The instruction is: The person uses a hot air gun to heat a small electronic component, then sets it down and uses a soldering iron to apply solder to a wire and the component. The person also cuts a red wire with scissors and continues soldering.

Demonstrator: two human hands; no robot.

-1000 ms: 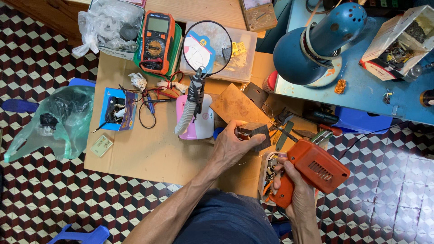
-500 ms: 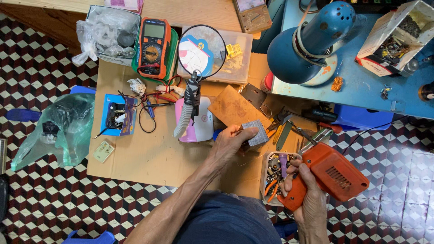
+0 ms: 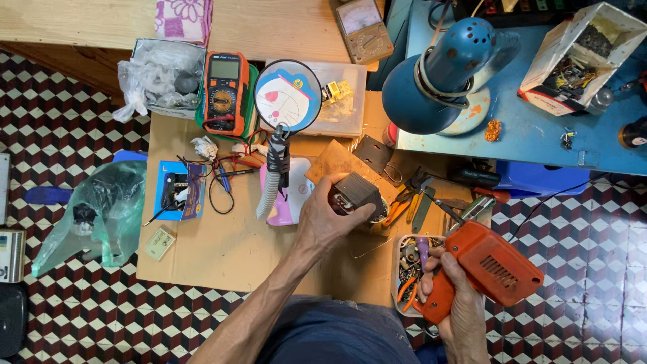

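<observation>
My left hand (image 3: 325, 217) grips a small dark boxy part (image 3: 355, 192), like a transformer, lifted just above the cardboard-covered work board (image 3: 222, 249). My right hand (image 3: 453, 296) holds an orange pistol-shaped soldering gun (image 3: 490, 266) by its handle, low at the right, over a small tray of pliers and bits (image 3: 408, 266). A magnifier on a flexible neck (image 3: 288, 96) stands on a white and pink base (image 3: 291, 195) just left of the held part.
An orange multimeter (image 3: 224, 91), a clear plastic box (image 3: 337, 101), a blue box with wires (image 3: 176, 191), and loose pliers (image 3: 411, 195) lie on the board. A blue desk lamp (image 3: 445, 74) and a carton of parts (image 3: 579, 57) sit on the blue table (image 3: 539, 145).
My left hand has turned the dark part upward and closed more fully around it. The soldering gun in my right hand has shifted slightly right and down.
</observation>
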